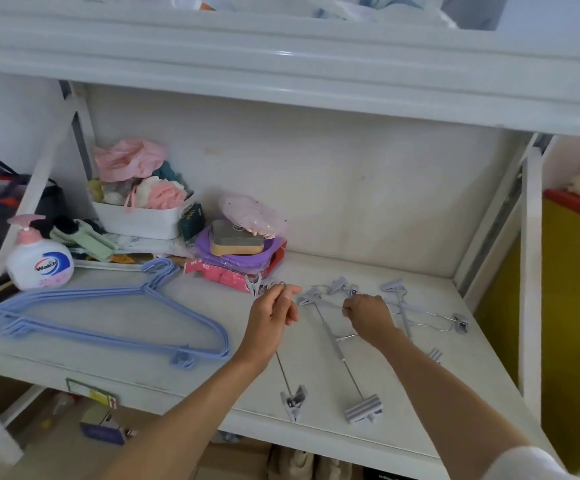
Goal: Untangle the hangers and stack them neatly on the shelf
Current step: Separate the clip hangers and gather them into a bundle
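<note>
Several grey clip hangers [337,337] lie tangled on the white shelf [150,382] right of the middle. My left hand [274,313] pinches the wire hook of one clip hanger, whose bar runs down to a grey clip [293,401] near the shelf's front edge. My right hand [369,315] grips the wire of another hanger in the tangle. More clip hangers [420,311] lie to the right of that hand. A neat stack of blue hangers [115,318] lies flat on the shelf's left part.
A hand-wash bottle [39,259] stands at the left. Behind are a white bin of soft items [143,216], a purple bag with a sponge [236,244] and a red packet [226,275]. An upper shelf [281,71] overhangs. A yellow panel [572,323] stands right.
</note>
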